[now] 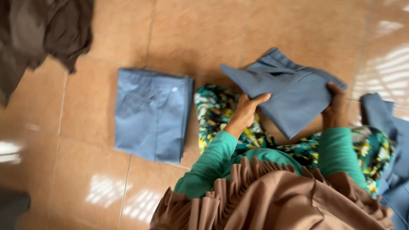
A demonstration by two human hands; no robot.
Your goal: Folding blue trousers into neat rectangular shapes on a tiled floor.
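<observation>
Folded blue-grey garment (285,91) held above lap, over patterned skirt (221,115). Left hand (247,110) fingers clamped on its lower left edge; right hand (336,106) fingers clamped on right edge. Risk: top flap droops, fold could slip open, since grip only at edges. Finished folded blue garment (153,115) left of it on tiled floor (85,106); dark cloth (42,34) farther left; more blue fabric (390,140) right.

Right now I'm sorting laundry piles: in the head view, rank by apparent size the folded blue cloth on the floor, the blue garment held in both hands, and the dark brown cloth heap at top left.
1. Held blue garment and folded blue cloth: look alike, unranked.
2. Dark brown cloth heap: cropped, unsure.
</observation>
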